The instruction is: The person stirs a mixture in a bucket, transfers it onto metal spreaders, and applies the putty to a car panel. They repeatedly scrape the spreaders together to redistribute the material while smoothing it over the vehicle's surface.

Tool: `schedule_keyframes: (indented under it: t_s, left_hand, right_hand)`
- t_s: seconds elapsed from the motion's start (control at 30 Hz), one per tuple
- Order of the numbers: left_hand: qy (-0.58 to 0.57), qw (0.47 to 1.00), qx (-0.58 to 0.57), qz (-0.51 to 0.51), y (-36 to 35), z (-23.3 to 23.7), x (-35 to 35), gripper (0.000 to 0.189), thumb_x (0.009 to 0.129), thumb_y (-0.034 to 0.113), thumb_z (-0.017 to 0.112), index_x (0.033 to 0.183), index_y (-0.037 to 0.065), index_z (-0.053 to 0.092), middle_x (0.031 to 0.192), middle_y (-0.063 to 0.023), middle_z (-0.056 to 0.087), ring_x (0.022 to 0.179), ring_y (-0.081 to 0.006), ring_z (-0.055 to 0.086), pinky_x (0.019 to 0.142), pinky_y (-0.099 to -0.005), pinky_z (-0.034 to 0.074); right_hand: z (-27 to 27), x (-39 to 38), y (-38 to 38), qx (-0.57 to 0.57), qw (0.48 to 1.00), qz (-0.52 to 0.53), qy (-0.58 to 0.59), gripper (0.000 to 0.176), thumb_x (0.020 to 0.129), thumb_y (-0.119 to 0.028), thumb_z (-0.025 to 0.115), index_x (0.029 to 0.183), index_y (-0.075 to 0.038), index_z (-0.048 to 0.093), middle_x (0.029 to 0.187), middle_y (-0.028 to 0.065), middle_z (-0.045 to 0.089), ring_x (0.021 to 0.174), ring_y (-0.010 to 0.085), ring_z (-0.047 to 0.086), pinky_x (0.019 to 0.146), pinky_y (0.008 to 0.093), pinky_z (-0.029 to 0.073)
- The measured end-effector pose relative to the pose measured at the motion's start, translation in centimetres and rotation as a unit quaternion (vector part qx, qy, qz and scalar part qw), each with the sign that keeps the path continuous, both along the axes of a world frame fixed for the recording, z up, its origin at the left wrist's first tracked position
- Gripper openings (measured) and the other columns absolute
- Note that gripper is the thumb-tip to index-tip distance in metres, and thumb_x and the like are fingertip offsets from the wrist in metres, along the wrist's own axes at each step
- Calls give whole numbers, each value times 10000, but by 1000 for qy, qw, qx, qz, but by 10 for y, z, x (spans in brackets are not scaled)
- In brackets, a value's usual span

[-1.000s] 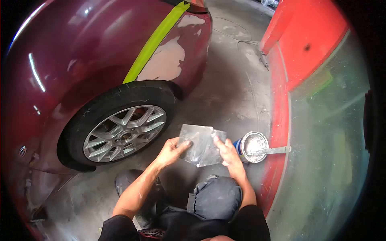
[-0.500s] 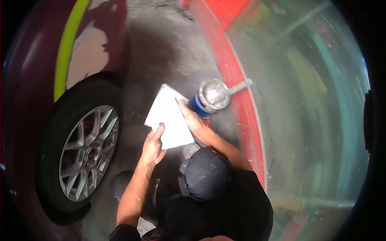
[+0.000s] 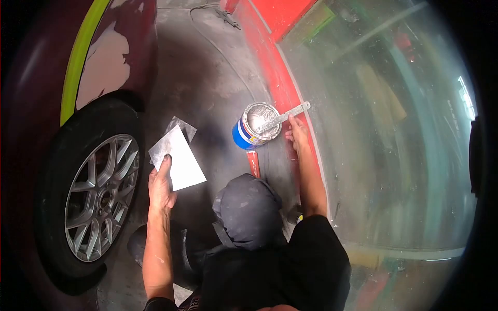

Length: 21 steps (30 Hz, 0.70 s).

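My left hand [image 3: 162, 186] is closed on a white rectangular sheet [image 3: 181, 160], thumb on its face. Behind the sheet, a greyish flat plate [image 3: 185, 127] sticks out at the upper edge; how it is held is hidden. My right hand [image 3: 298, 133] pinches a flat, smeared metal stir stick [image 3: 294, 110] near its outer end. The stick's other end lies in pale paste inside a blue and white can [image 3: 241, 136], which stands upright on the floor. A red tube-like item [image 3: 253, 163] lies just in front of the can.
At left is a dark red car body [image 3: 31, 78] with a sanded patch [image 3: 106, 65], yellow-green tape [image 3: 78, 72] and a wheel [image 3: 104, 197]. To the right runs a red-framed glass panel [image 3: 384, 155]. A thin cable [image 3: 223, 52] crosses the floor. My dark-clothed knee [image 3: 246, 210] rises in front.
My right hand has let go of the white sheet and moved right to the stir stick. My left hand has carried the sheet left, and the grey plate behind it now shows.
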<state>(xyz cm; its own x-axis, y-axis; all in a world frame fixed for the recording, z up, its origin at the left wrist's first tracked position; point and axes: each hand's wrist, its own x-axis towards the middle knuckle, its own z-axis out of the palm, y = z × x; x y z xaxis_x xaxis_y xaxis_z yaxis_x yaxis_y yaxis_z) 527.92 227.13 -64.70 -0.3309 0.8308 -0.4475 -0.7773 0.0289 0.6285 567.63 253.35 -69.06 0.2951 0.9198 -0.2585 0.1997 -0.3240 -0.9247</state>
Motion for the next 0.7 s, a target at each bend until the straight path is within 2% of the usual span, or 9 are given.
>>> schedule_keyframes:
  t_s: [0.07,0.2,0.3,0.33,0.43,0.47,0.57,0.6,0.7]
  left_hand:
    - [1,1000,7,-6,5,-8,-1,286,941,261,692,1106,28,672,1053,-44,691,966,-144,638,863,-308,504]
    - [32,999,-3,-7,17,-21,-3,285,942,254,693,1106,23,672,1064,-51,695,967,-143,641,860,-307,509]
    - [50,999,-16,-5,27,-22,-2,283,939,238,697,1113,16,668,1066,-57,696,953,-149,648,856,-313,516]
    - [52,998,-22,3,29,-23,-1,282,936,226,699,1116,11,667,1070,-61,697,945,-154,654,854,-313,520]
    - [61,997,-38,10,32,-30,1,283,937,225,698,1116,9,667,1068,-60,699,951,-153,656,860,-307,519]
    - [65,997,-37,6,33,-30,2,286,936,226,698,1117,6,670,1068,-60,703,954,-151,658,861,-308,521]
    - [80,996,-46,-13,36,-34,7,284,938,227,693,1116,6,675,1069,-58,706,951,-152,662,860,-309,523]
    - [83,995,-48,-29,37,-35,8,284,943,235,684,1114,8,680,1069,-56,707,947,-153,665,860,-310,524]
    - [94,994,-56,-29,41,-37,8,282,949,241,676,1112,10,680,1063,-54,708,941,-153,667,859,-308,524]
  right_hand:
    - [5,4,20,-24,999,48,6,432,918,-405,685,1008,16,647,751,53,613,526,143,617,425,260,491]
    - [4,-8,35,44,963,223,-143,324,957,-272,628,999,45,686,826,126,710,606,162,666,529,284,538]
    - [8,-11,41,84,922,273,-262,439,933,-283,640,711,95,673,664,167,698,598,208,690,532,360,513]
    - [58,-32,19,99,919,245,-292,481,928,-265,637,610,95,639,595,187,670,569,229,679,572,401,502]
    - [91,-22,2,166,926,238,-240,342,952,-249,628,831,64,698,631,88,670,547,124,607,500,308,459]
    - [103,-18,-3,145,917,229,-291,323,953,-250,630,847,46,705,596,68,641,526,108,566,485,316,428]
    - [102,-26,-13,228,880,251,-333,385,930,-249,623,729,72,688,661,224,676,603,327,684,591,441,501]
    - [62,-15,-2,162,879,253,-371,306,919,-219,615,830,59,708,734,231,688,695,380,698,639,434,522]
    - [14,-14,-4,163,929,266,-198,280,900,-210,614,930,51,711,817,234,706,788,348,720,695,413,542]
